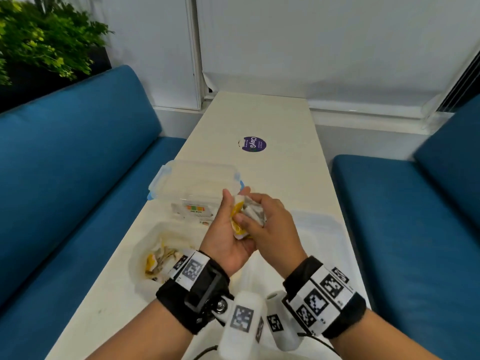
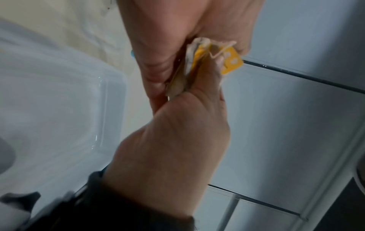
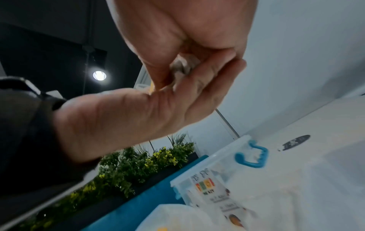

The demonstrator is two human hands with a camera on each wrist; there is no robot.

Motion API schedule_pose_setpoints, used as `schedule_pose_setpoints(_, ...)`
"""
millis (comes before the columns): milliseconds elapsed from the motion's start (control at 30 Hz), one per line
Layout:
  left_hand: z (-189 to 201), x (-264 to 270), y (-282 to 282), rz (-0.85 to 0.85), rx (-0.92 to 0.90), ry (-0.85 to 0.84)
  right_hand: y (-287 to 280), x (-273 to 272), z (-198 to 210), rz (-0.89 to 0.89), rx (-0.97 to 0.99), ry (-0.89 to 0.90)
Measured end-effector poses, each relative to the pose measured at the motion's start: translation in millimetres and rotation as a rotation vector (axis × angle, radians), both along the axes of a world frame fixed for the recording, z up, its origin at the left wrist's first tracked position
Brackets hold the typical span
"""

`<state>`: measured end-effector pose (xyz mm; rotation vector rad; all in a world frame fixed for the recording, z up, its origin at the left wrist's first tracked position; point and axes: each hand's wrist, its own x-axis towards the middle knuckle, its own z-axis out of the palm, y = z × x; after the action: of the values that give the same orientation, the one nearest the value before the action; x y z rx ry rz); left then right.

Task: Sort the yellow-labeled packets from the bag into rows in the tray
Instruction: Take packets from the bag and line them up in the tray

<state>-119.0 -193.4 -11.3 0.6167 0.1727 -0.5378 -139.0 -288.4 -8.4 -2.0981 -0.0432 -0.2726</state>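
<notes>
Both hands meet above the white table [image 1: 272, 118] around a bunch of small packets [image 1: 253, 211] with yellow labels [image 1: 237, 211]. My left hand [image 1: 235, 203] stands palm to the right, thumb up, pinching the bunch. My right hand [image 1: 249, 216] curls its fingers and thumb round the same bunch from the right. The left wrist view shows a yellow label [image 2: 231, 61] sticking out between the two hands. A white plastic bag [image 1: 141, 245] with more packets lies open on the left. Behind the hands stands a clear tray [image 1: 166, 183] with blue clips [image 3: 250, 157]; its inside is partly hidden.
A clear plastic lid [image 1: 324, 229] lies on the table right of the hands. A purple round sticker [image 1: 253, 144] marks the table further back. Blue sofas [image 1: 78, 165] flank the narrow table on both sides. A leafy plant [image 1: 39, 40] stands at the back left.
</notes>
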Motion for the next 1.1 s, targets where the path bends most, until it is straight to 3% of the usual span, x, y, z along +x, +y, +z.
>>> schedule_pose_setpoints(167, -21, -8, -25, 0.018, 0.011, 0.064, -31, -9, -26, -0.025, -0.268, -0.029)
schedule_pose_setpoints(467, -39, -13, -26, 0.031, 0.178, 0.123, -49, -18, -26, -0.008, -0.198, -0.071)
schedule_pose_setpoints(633, -44, -14, -21, -0.086, 0.311, 0.102, -45, -6, -17, 0.119, -0.232, 0.102)
schedule_pose_setpoints(800, -44, -8, -13, -0.183, 0.439, 0.037, -41, 1, -15, 0.088, 0.025, 0.179)
schedule_pose_setpoints(933, -47, 0, -8, -0.193, 0.410, 0.035, -45, 11, -13, 0.082, 0.304, 0.248)
schedule_pose_setpoints(1100, -50, 4, -7, -0.271, 0.348, 0.021, -61, 21, -2, 0.196, 0.269, 0.452)
